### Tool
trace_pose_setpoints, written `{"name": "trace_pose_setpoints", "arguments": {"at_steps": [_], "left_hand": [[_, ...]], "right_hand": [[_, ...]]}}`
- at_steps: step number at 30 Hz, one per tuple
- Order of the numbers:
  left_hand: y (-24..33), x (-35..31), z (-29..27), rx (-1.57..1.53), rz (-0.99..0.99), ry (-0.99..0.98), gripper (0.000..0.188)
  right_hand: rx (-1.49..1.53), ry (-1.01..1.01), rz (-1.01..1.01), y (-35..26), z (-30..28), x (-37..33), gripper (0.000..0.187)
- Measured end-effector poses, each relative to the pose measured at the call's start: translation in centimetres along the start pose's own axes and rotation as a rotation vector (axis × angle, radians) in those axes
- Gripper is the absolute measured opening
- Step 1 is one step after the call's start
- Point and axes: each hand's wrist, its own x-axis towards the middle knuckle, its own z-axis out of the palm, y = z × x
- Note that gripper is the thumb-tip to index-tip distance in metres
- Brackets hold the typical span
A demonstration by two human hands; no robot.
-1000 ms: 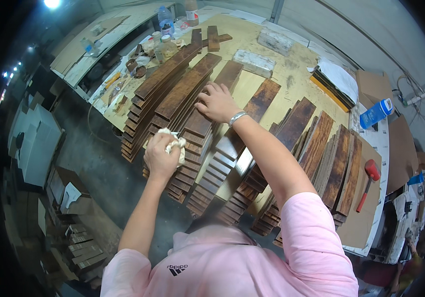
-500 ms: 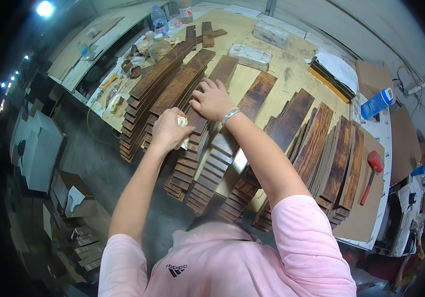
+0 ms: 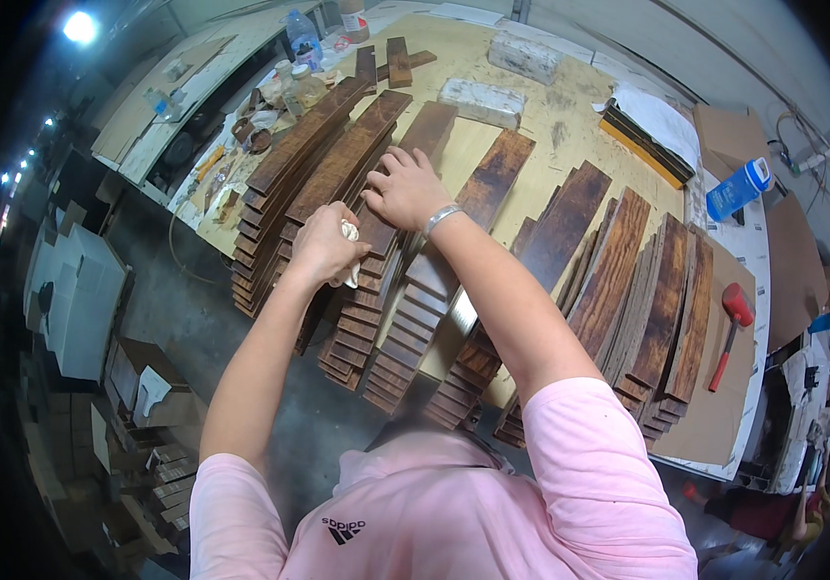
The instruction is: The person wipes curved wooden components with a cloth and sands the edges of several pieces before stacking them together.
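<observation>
My left hand (image 3: 323,244) clamps a soft cloth (image 3: 350,233) beside the plank stack (image 3: 379,239), left on the tabletop (image 3: 589,116); my right hand (image 3: 407,191) spreads on top. Stiff boards, likely best gripped by long edges.

Grey floor (image 3: 168,290), pale wall (image 3: 743,58), bright lamp (image 3: 80,27) upper left.

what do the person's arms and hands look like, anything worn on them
The left hand and right hand are ungloved. Short pale-pink fabric sleeves cover the upper arms. A shiny silver-coloured metal-looking band circles the right wrist; no band shows on the left.
</observation>
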Motion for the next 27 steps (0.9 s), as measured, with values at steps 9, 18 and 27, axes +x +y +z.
{"name": "trace_pose_setpoints", "arguments": {"at_steps": [9,18,27], "left_hand": [[-1.9,0.7,1.0,-0.117,0.042,0.028,0.037],[-4.5,-8.3,7.3,-0.022,0.645,0.558,0.026],[-2.2,-9.6,4.5,-0.350,0.541,0.468,0.024]], "right_hand": [[0.013,0.015,-0.001,-0.2,0.2,0.1,0.046],[0.003,0.038,-0.019,0.3,1.0,0.2,0.045],[-0.025,0.055,-0.033,0.5,1.1,0.4,0.044]]}}
